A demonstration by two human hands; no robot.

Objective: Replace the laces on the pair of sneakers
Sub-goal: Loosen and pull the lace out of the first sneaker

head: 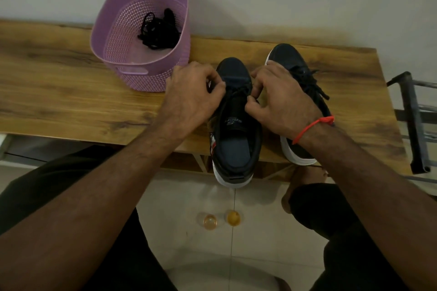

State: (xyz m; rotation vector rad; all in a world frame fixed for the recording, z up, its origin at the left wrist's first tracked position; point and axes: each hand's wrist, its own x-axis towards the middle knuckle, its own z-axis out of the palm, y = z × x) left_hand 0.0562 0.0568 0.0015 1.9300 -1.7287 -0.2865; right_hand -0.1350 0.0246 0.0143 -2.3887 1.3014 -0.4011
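Hands pinching lace at near sneaker's eyelets.
Left hand [191, 92] and right hand [279, 99] each pinch black lace [238, 92] on sneaker [236, 125]; heel overhangs bench [71, 78], a hard tug may tip it off.

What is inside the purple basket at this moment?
A tangled bundle of black laces lies on the floor of the purple basket, toward its far right side. The basket's near wall hides part of the floor.
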